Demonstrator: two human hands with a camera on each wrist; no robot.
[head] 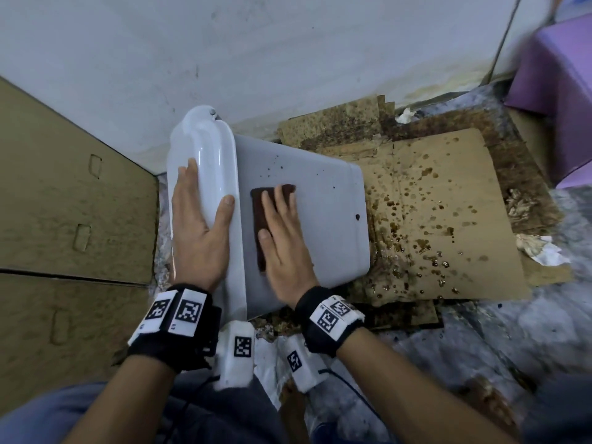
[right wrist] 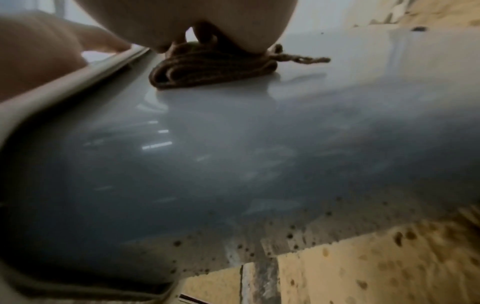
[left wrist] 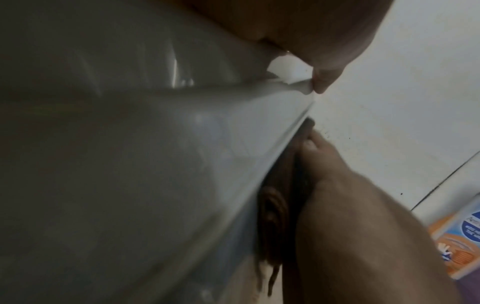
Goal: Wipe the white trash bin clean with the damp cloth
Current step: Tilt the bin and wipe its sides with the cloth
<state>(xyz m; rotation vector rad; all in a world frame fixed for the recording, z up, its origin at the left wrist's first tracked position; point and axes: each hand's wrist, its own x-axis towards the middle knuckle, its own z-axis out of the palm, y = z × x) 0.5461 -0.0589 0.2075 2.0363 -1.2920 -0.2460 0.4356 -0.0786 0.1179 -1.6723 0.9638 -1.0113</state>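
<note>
Basically, the white trash bin [head: 320, 200] lay on its side on stained cardboard [head: 442, 219] on the floor, lid end to the left near the white wall [head: 256, 59], base end to the right. Its upward-facing side panel carried dark specks near the far edge and one larger dark spot close to the base end.

Left hand [head: 198, 225] rested flat on the glossy lid [head: 205, 149], fingers straight, thumb lying along the lid's rim; nothing gripped. From the left wrist camera the thumb tip sat right at the lid edge.

Right hand [head: 282, 238] pressed the damp cloth [head: 261, 219] flat against the side panel, just beside the lid rim. Fingers were extended over the cloth, thumb on top of it, no curl around it. Cloth was dark brown, folded into a long pad; the right wrist view showed its stacked folds [right wrist: 207, 70] and a loose thread trailing off one end, touching the panel.

Brown splatter covered the cardboard right of the bin, and more specks ran along the panel's lower edge in the right wrist view. Plain cardboard boxes [head: 73, 200] stood to the left, a purple object [head: 557, 100] at upper right, crumpled paper [head: 541, 248] at the cardboard's right edge.
</note>
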